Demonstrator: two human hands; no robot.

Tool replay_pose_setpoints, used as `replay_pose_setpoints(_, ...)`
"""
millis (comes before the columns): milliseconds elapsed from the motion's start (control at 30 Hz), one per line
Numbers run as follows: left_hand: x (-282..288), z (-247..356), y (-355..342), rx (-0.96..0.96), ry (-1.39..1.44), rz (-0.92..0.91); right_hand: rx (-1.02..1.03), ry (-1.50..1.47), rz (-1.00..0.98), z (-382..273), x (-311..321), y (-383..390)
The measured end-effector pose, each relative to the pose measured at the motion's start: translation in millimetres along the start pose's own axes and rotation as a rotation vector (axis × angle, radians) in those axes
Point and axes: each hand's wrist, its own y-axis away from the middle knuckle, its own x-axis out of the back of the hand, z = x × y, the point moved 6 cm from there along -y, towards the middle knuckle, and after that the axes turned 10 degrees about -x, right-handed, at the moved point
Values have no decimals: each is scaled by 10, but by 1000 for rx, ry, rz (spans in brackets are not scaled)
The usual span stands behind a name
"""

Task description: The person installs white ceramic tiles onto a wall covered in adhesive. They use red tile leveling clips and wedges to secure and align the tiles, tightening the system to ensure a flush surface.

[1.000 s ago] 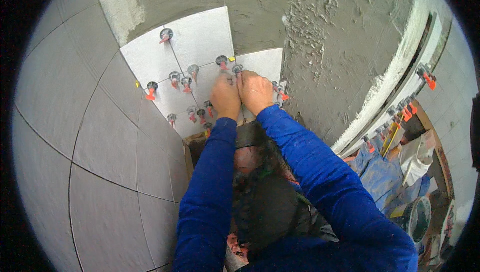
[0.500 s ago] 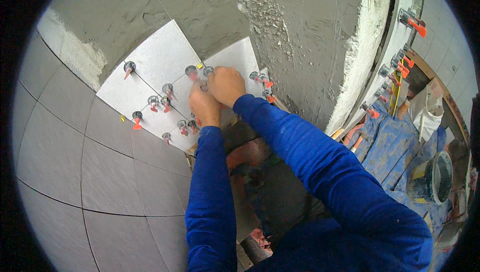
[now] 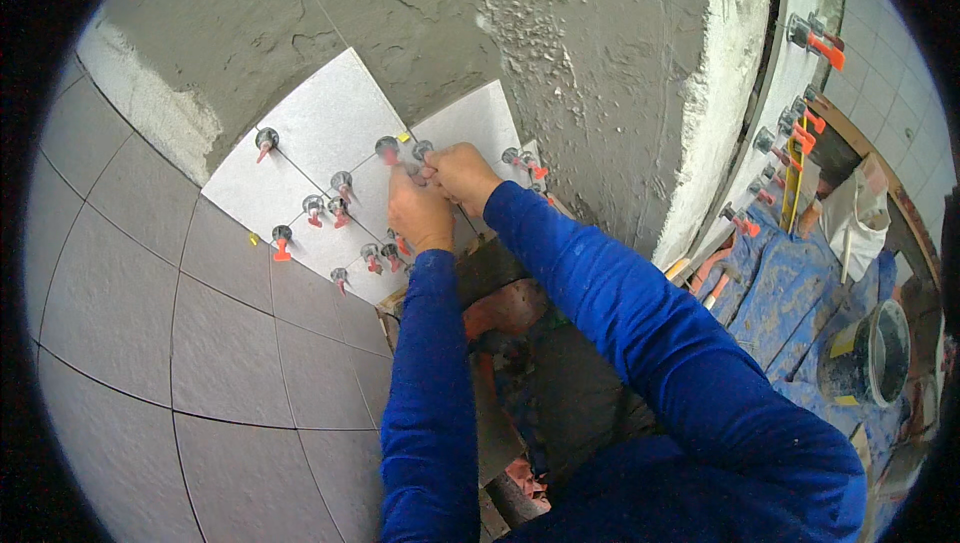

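Note:
Several white tiles (image 3: 310,123) sit on the mortared wall, with grey-capped, red-handled leveling clips (image 3: 282,248) along their joints. At a clip (image 3: 423,150) on the joint of the upper tiles, my right hand (image 3: 462,175) has closed fingertips on or just below the grey cap. My left hand (image 3: 420,209) is curled just below and left of it, fingertips meeting those of my right; what it grips is hidden. A small yellow piece (image 3: 404,137) shows at the tile joint above my hands.
Large grey tiles (image 3: 110,273) cover the left side; bare mortar (image 3: 600,93) is above and right. Along the right edge are a strip with more clips (image 3: 822,48), a yellow bar (image 3: 795,193), a white bag (image 3: 855,223), a blue sheet (image 3: 760,303) and a bucket (image 3: 862,353).
The view has turned, bringing the right-hand clutter further in. My hands stay at the same joint; my right hand has angled more sideways, slightly higher than my left.

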Motion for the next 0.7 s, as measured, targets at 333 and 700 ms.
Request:
replay_pose_setpoints(333, -124, -15, 45, -85, -85, 120, 236, 453, 224, -78, 53, 63)
replay_pose_setpoints(700, -161, -15, 13, -43, -84, 130, 114, 301, 64, -126, 165, -58)
